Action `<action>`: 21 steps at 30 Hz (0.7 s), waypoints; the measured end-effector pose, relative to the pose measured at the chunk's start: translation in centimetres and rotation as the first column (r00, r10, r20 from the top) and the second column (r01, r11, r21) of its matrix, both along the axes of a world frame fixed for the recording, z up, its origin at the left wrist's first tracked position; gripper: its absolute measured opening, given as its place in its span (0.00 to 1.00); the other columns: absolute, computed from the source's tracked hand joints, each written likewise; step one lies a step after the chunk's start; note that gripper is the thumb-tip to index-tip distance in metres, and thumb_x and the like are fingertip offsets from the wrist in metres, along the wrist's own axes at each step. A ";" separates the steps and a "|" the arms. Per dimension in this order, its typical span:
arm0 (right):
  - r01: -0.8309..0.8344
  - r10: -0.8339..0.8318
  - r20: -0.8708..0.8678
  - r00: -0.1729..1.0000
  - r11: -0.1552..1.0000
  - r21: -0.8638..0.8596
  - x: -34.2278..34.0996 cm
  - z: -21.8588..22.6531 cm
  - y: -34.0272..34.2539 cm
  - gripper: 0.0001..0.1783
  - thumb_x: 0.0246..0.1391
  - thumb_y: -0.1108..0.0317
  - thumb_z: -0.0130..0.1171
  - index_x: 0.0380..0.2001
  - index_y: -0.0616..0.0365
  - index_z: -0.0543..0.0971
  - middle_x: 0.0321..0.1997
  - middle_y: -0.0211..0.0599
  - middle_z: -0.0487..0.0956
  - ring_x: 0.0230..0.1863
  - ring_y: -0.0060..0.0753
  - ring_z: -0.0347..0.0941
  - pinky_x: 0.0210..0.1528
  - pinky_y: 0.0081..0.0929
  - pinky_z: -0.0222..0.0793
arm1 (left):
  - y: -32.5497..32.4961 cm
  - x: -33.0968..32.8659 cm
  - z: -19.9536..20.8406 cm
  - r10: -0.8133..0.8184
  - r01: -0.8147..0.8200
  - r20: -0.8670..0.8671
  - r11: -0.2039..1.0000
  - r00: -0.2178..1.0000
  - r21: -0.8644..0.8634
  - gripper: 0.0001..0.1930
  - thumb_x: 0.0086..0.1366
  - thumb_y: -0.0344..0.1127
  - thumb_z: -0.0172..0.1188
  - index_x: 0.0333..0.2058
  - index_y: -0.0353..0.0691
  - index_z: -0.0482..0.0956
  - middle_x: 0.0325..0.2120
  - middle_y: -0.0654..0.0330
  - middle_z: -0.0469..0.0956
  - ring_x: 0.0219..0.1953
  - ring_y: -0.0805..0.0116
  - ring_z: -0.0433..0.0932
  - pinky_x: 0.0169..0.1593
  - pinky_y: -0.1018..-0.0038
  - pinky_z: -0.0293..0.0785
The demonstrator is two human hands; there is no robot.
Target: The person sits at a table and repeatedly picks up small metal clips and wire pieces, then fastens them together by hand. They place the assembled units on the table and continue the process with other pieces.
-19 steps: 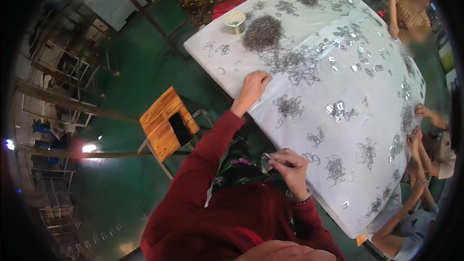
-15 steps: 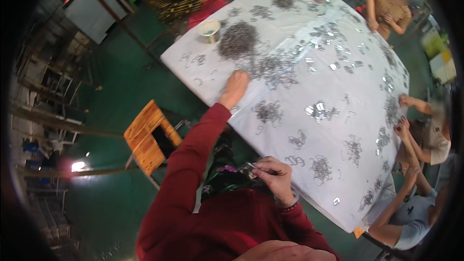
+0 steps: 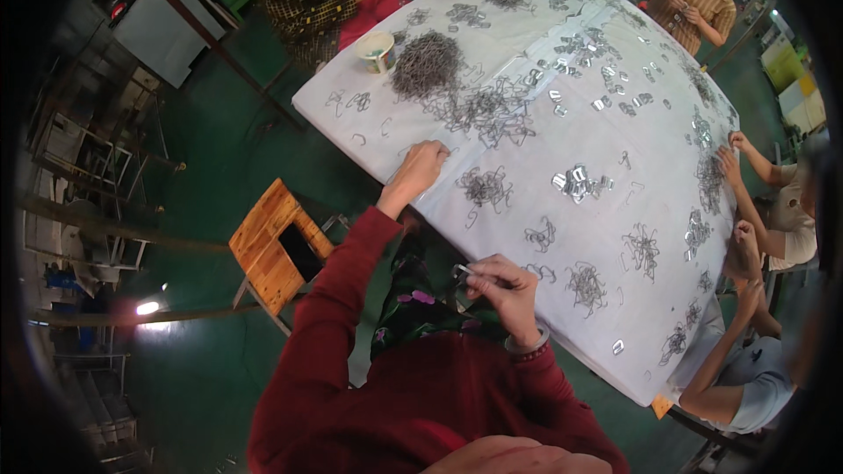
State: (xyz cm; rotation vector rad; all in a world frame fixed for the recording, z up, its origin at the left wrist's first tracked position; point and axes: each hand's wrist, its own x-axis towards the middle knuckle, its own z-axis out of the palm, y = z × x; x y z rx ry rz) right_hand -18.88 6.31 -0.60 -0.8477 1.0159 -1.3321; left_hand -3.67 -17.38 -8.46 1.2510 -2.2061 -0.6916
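My left hand (image 3: 418, 172) is over the near left edge of the white-covered table (image 3: 536, 167), its fingertips pinched together. Whatever they hold is too small to make out. Just beyond it, bent wire pieces (image 3: 492, 114) spread out from a dense heap of wire pieces (image 3: 428, 66). My right hand (image 3: 509, 291) is closer to me, off the table's edge and above my lap. Its thumb and fingers grip a small shiny metal buckle (image 3: 462, 271). Another small pile of bent wires (image 3: 485, 187) lies between my two hands, farther onto the table.
Flat metal buckles (image 3: 575, 183) and more wire piles (image 3: 586, 285) dot the table. A white tub (image 3: 376, 51) stands beside the heap. Co-workers sit around the far and right sides, hands at the table. A wooden stool (image 3: 272, 250) stands at my left.
My left hand has drawn back from the scattered wires toward the near edge. My right hand has risen slightly with the buckle. A co-worker's arm at the far left now reaches over the table.
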 end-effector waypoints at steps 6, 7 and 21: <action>0.143 -0.143 -0.005 0.990 0.989 0.035 0.8 -0.7 0.2 0.12 0.47 0.83 0.61 0.38 0.66 0.79 0.33 0.34 0.78 0.27 0.17 0.74 0.26 0.11 0.67 | 11.6 0.8 7.3 0.111 0.100 -0.488 0.917 0.866 0.387 0.08 0.62 0.26 0.56 0.37 0.27 0.74 0.30 0.58 0.78 0.27 0.77 0.75 0.32 0.79 0.73; 0.158 -0.157 -0.024 0.987 0.987 0.040 0.8 -0.9 0.3 0.12 0.47 0.82 0.62 0.38 0.65 0.79 0.32 0.34 0.78 0.26 0.17 0.74 0.24 0.10 0.65 | 13.2 1.1 7.5 0.121 0.126 -0.534 0.907 0.837 0.402 0.07 0.62 0.25 0.56 0.37 0.27 0.74 0.31 0.59 0.77 0.28 0.77 0.75 0.33 0.79 0.73; 0.274 -0.293 -0.108 0.950 0.948 -0.161 2.5 -0.9 0.5 0.06 0.48 0.83 0.61 0.31 0.66 0.78 0.30 0.32 0.76 0.27 0.16 0.73 0.26 0.12 0.68 | 19.8 0.8 8.6 -0.089 0.043 -0.412 0.992 0.907 -0.119 0.06 0.58 0.26 0.58 0.34 0.34 0.73 0.40 0.55 0.73 0.43 0.59 0.71 0.46 0.69 0.68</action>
